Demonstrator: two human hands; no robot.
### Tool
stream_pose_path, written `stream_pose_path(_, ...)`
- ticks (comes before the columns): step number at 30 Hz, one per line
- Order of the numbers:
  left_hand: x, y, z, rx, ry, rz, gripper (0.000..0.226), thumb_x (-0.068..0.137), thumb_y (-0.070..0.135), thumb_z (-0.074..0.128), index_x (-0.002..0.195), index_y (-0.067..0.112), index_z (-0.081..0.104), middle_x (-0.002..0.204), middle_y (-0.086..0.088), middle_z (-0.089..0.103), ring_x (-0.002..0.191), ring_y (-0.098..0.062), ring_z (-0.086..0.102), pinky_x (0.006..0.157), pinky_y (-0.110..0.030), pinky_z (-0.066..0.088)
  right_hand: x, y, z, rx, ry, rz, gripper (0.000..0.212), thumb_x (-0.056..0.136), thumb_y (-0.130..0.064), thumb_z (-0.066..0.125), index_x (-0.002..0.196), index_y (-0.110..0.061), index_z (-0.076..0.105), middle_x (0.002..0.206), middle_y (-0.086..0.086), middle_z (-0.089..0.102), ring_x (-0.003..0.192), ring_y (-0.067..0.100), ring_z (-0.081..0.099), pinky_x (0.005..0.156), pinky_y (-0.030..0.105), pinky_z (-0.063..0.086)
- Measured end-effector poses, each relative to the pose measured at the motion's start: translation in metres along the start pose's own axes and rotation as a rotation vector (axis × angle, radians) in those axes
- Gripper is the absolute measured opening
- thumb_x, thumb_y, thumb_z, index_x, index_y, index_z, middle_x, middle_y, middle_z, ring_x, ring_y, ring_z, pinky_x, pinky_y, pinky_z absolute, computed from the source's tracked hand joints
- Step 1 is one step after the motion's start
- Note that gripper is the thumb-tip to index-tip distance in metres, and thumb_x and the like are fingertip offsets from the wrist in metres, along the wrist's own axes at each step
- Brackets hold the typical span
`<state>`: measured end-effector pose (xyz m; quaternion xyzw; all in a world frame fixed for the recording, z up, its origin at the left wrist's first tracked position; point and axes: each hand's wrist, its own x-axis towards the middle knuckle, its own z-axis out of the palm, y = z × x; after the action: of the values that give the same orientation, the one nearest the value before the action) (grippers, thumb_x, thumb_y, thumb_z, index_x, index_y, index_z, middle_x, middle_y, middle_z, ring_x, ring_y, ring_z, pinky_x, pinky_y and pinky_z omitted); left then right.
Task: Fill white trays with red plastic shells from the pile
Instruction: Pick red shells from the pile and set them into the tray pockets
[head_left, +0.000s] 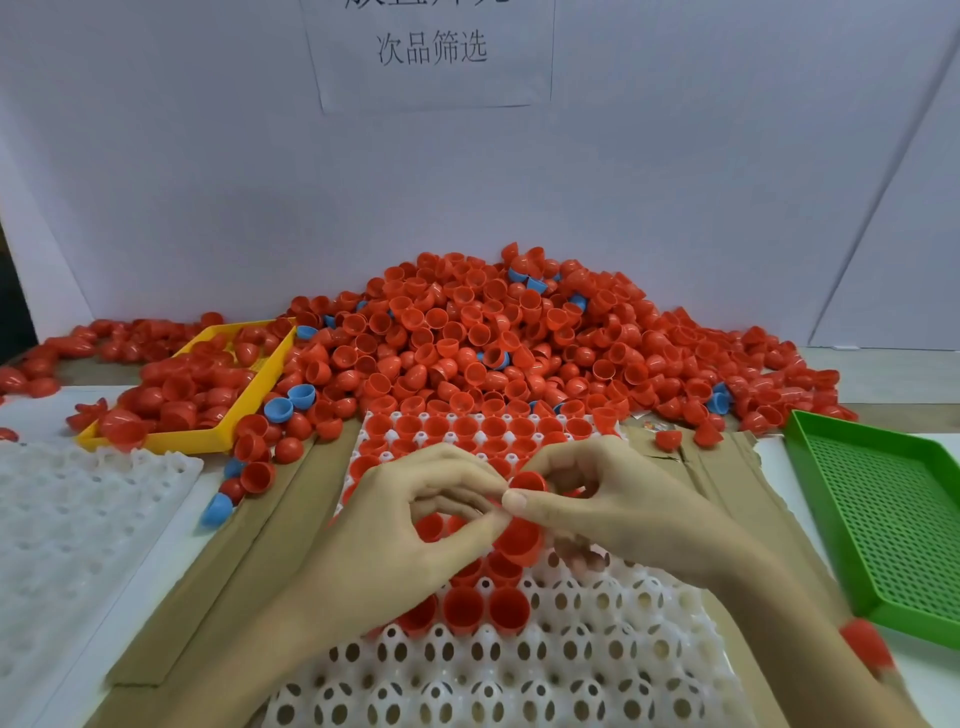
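Note:
A big pile of red plastic shells (483, 332), with a few blue ones mixed in, lies against the back wall. A white tray (597, 639) with round pockets lies in front of me; red shells fill its far rows and part of the middle, while the near rows stand bare. Over the tray's middle, my left hand (415, 525) and my right hand (613, 499) meet. Both pinch a stack of red shells (522, 519) between thumbs and fingers, the top shell open upward. Whether the left hand grips or only touches the stack is hard to judge.
A yellow tray (244, 410) holding red shells sits at the left back. Another white tray (62, 525) lies at the left. A green mesh tray (883, 514) stands at the right. Brown cardboard (208, 587) lies under the work tray. Loose shells scatter around, one red shell (865, 644) near my right forearm.

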<state>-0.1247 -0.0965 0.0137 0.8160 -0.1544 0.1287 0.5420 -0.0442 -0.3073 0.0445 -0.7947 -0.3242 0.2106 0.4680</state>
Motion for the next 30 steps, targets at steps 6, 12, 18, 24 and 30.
stream_pose_path(6, -0.002, -0.002, 0.003, 0.067, -0.004, -0.06, 0.021, 0.081, 0.02, 0.083, 0.097, 0.033, 0.078, 0.106, 0.005, 0.066, 0.092, -0.021, 0.071, 0.081, -0.025, 0.058, 0.002, 0.004, 0.002, 0.091, -0.082, 0.022, 0.038, 0.09, -0.058, 0.072, 0.099, -0.021, 0.079, 0.079, 0.017, 0.075, 0.061, 0.021, 0.066, 0.058, 0.033, 0.052)
stream_pose_path(12, -0.007, 0.006, 0.01, 0.208, 0.019, -0.054, 0.018, 0.079, 0.027, 0.086, 0.088, 0.041, 0.078, 0.098, 0.013, 0.066, 0.086, -0.016, 0.067, 0.077, -0.019, 0.053, -0.001, 0.004, -0.012, 0.184, -0.037, 0.035, 0.043, 0.093, -0.061, 0.064, 0.119, -0.028, 0.072, 0.075, 0.009, 0.075, 0.057, 0.018, 0.068, 0.052, 0.022, 0.054)
stream_pose_path(18, -0.018, 0.001, 0.033, 0.483, -0.056, 0.083, 0.012, 0.085, 0.046, 0.073, 0.094, 0.039, 0.078, 0.103, 0.026, 0.049, 0.103, -0.006, 0.054, 0.086, -0.011, 0.042, 0.001, 0.011, -0.029, 0.354, 0.254, 0.029, 0.032, 0.1, -0.046, 0.058, 0.11, -0.022, 0.077, 0.067, 0.007, 0.058, 0.05, 0.016, 0.051, 0.047, 0.022, 0.041)
stream_pose_path(24, -0.016, -0.002, 0.037, 0.626, -0.05, 0.128, 0.023, 0.086, 0.053, 0.067, 0.102, 0.04, 0.078, 0.106, 0.029, 0.047, 0.104, -0.001, 0.047, 0.087, -0.013, 0.041, 0.004, 0.011, -0.023, 0.364, 0.276, 0.039, 0.032, 0.104, -0.041, 0.055, 0.109, -0.019, 0.077, 0.067, 0.005, 0.058, 0.051, 0.015, 0.051, 0.049, 0.024, 0.042)
stream_pose_path(30, -0.015, 0.009, 0.035, 0.48, -0.132, 0.21, 0.024, 0.095, 0.024, 0.062, 0.117, 0.035, 0.061, 0.113, 0.025, 0.059, 0.112, -0.001, 0.059, 0.099, -0.016, 0.043, 0.004, 0.014, -0.025, 0.419, 0.306, 0.049, 0.031, 0.106, -0.033, 0.054, 0.109, -0.014, 0.078, 0.066, 0.002, 0.055, 0.052, 0.012, 0.048, 0.05, 0.02, 0.041)
